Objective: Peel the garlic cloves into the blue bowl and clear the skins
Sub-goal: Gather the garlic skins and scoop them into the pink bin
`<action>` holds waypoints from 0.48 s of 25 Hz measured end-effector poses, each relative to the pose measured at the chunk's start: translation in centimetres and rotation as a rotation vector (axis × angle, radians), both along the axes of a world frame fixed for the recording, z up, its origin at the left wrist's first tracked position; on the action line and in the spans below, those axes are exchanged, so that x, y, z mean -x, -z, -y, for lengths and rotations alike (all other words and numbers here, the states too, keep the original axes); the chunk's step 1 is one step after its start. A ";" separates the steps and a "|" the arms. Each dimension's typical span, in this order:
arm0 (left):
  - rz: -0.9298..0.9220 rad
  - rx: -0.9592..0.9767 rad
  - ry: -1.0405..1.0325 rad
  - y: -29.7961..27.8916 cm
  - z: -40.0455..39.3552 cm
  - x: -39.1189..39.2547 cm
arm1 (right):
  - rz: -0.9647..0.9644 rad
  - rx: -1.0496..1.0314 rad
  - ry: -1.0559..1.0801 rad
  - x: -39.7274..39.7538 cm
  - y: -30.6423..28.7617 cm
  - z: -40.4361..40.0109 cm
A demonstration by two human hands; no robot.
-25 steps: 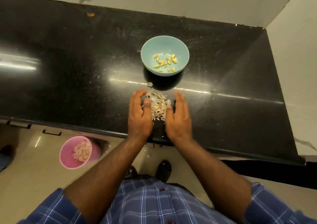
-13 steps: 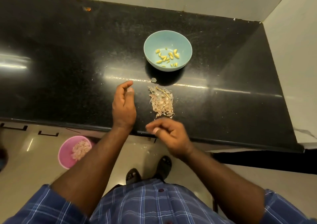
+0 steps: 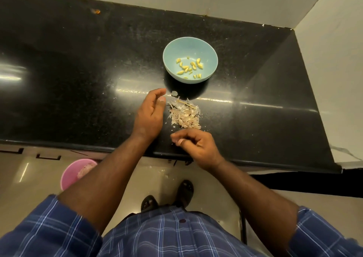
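The blue bowl (image 3: 210, 49) stands on the black counter (image 3: 78, 70) with several peeled yellow garlic cloves (image 3: 189, 67) in it. A heap of dry garlic skins (image 3: 184, 115) lies just in front of the bowl. My left hand (image 3: 150, 115) rests on the counter against the heap's left side, fingers curved, thumb tip beside the skins. My right hand (image 3: 196, 145) hovers just in front of the heap at the counter's front edge, fingers loosely curled, nothing visible in it.
A pink bin (image 3: 68, 176) with skins in it stands on the floor at the lower left, partly hidden by my left arm. A few skin scraps (image 3: 163, 173) lie on the floor below the counter edge. Walls close the counter at the back and right.
Both hands flanked the heap a second ago. The right hand has drawn back to the counter's front edge. The left hand swung away left and is again beside the skins.
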State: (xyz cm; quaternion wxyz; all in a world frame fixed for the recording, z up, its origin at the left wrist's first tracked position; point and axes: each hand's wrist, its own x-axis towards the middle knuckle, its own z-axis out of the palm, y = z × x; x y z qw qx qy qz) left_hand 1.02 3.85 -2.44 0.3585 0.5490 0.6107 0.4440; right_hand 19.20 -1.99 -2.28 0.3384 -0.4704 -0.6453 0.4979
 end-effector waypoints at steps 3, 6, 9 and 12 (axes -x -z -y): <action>-0.189 0.028 0.098 -0.3 -1.7 -0.9 | 0.013 -0.106 0.305 -1.3 -0.3 -2.6; -0.392 0.089 0.240 0.0 -3.5 -2.4 | 0.290 -0.208 0.396 -2.8 -0.3 -5.2; -0.561 0.095 0.312 0.8 -3.0 -3.2 | 0.604 -0.163 0.213 -2.2 0.6 -6.1; -0.526 0.079 0.355 0.9 0.1 -3.2 | 0.638 -0.137 0.100 -0.9 1.3 -4.5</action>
